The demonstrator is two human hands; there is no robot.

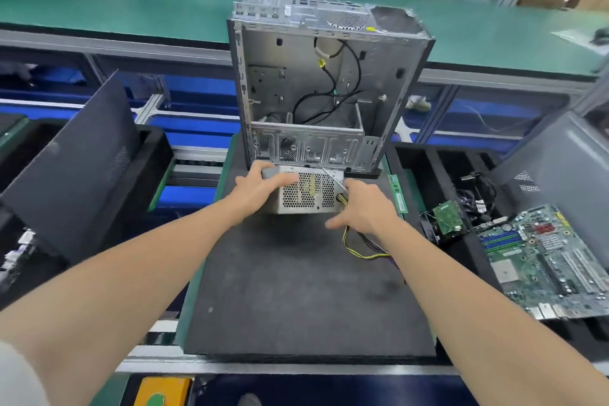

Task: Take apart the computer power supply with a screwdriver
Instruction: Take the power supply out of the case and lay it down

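Note:
A grey metal power supply (308, 194) with a perforated face stands on the black foam mat (296, 290), just in front of the open computer case (316, 89). My left hand (260, 186) grips its upper left corner, fingers over the top edge. My right hand (365, 204) is at its right side and holds a screwdriver (334, 179), whose thin metal shaft slants up-left across the top of the unit. Yellow, black and purple cables (365, 250) trail from the supply's right side under my right wrist.
A motherboard (547, 260) and a small green board (446, 217) with loose cables lie in the black tray on the right. A green memory stick (397, 194) lies at the mat's right edge. A black side panel (75, 155) leans at left, a grey panel (560, 155) at right.

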